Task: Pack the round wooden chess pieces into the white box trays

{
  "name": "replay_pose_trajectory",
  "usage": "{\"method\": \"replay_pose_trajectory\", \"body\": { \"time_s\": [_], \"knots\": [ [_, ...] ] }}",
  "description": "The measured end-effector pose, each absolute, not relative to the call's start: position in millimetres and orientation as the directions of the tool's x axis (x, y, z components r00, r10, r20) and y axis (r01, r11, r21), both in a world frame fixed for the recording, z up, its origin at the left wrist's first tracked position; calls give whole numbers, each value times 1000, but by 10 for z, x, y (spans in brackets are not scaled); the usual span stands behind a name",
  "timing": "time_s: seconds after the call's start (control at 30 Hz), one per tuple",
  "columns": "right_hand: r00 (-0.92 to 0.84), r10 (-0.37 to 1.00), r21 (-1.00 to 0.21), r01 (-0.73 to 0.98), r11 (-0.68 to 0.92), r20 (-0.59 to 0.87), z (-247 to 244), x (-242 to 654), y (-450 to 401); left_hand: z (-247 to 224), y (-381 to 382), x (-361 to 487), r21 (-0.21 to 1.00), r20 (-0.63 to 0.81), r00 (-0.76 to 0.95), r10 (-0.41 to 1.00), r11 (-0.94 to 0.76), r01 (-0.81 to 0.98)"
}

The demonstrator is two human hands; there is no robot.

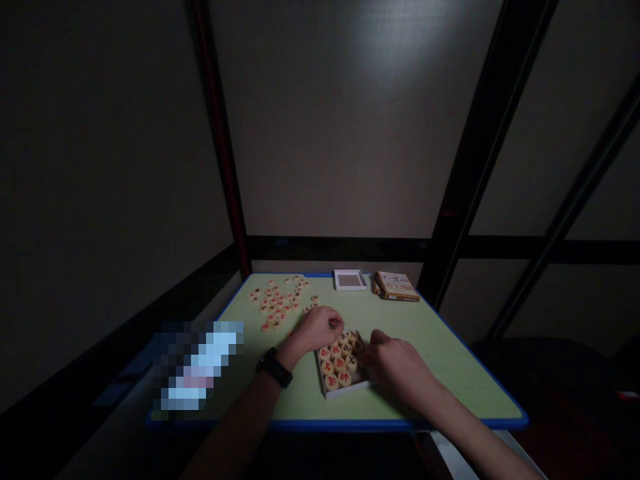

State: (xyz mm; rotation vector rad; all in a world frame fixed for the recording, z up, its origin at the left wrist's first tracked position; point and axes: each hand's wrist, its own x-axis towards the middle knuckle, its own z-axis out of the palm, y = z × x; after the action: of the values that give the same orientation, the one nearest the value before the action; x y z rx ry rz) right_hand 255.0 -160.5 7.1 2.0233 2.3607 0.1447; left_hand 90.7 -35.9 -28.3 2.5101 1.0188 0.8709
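A white open box (349,388) stands near the table's front edge, with several round pieces (339,365) in it, marked with red or black characters. My left hand (320,328), with a black watch on the wrist, is closed over the box's far left corner; whatever its curled fingers hold is hidden. At the box's right side my right hand (397,367) is closed, its fingertips at the pieces and out of clear sight. Part of the box floor shows at its near right corner.
Many loose round pieces (277,303) lie scattered at the table's back left. A white tray (350,281) and a printed box (397,287) lie at the back. A blurred bright patch (205,365) covers the left edge of the green table (450,360).
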Motion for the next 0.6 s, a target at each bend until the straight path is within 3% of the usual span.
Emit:
{"method": "replay_pose_trajectory", "body": {
  "time_s": [0.6],
  "knots": [
    [-201,978,93,974,205,-48,156,2426,-1570,-242,-382,918,457,396,577,714,-698,551]
  ]
}}
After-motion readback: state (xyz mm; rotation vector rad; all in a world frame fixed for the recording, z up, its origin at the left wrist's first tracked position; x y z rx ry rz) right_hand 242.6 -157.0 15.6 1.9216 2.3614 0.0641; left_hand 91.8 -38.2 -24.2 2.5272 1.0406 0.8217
